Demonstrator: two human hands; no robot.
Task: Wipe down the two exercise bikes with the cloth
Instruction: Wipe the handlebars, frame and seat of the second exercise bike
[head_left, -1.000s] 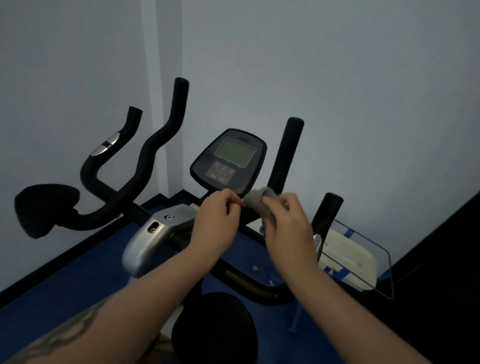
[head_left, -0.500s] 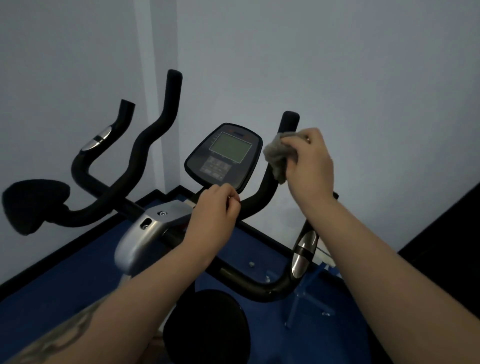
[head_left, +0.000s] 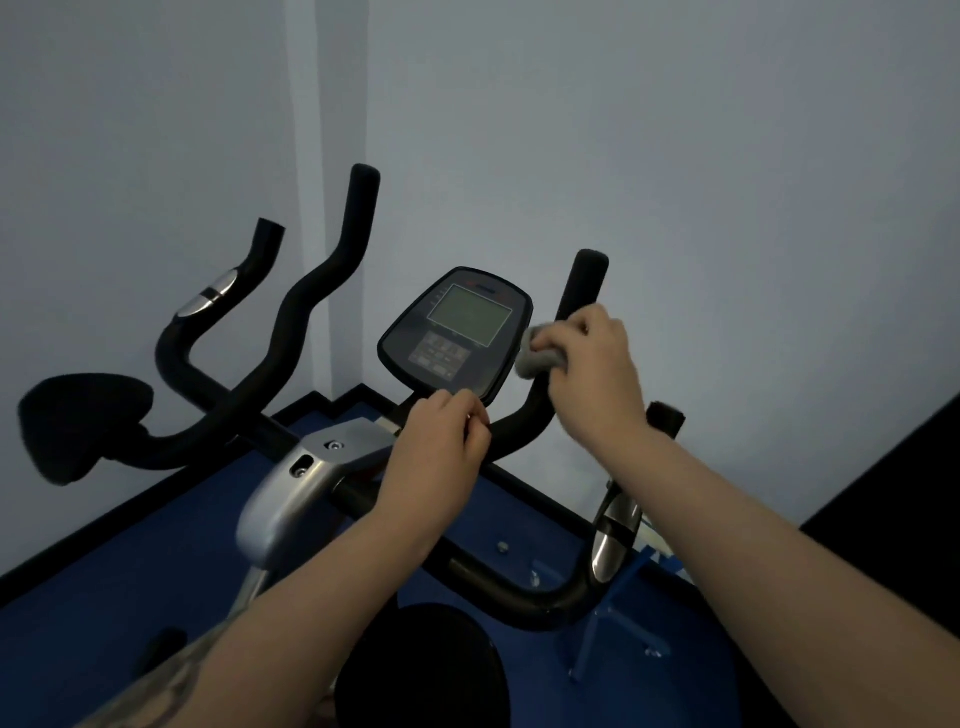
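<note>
At the far left, the black saddle (head_left: 83, 423) and the curved handlebars (head_left: 311, 291) of the second bike stand by the wall, and no hand or cloth is on them. Next comes the silver stem housing (head_left: 301, 483) of the near bike, and just right of it the left hand (head_left: 436, 457), fingers curled in a loose fist holding nothing, hovering at the lower edge of the console (head_left: 457, 332) in the same spot as half a second ago. Right of the console, the grey cloth (head_left: 537, 353) is wrapped round the upright right grip (head_left: 584, 291), and the right hand (head_left: 592, 364) clenches it against the foam. That hand now sits lower on the grip than a moment ago, when it was close to the tip, and a second ago both hands held the cloth in front of the console. So the wipe of this grip looks under way as a downward stroke. By my reading, most of the near bike and all of the other bike remain to be wiped.
</note>
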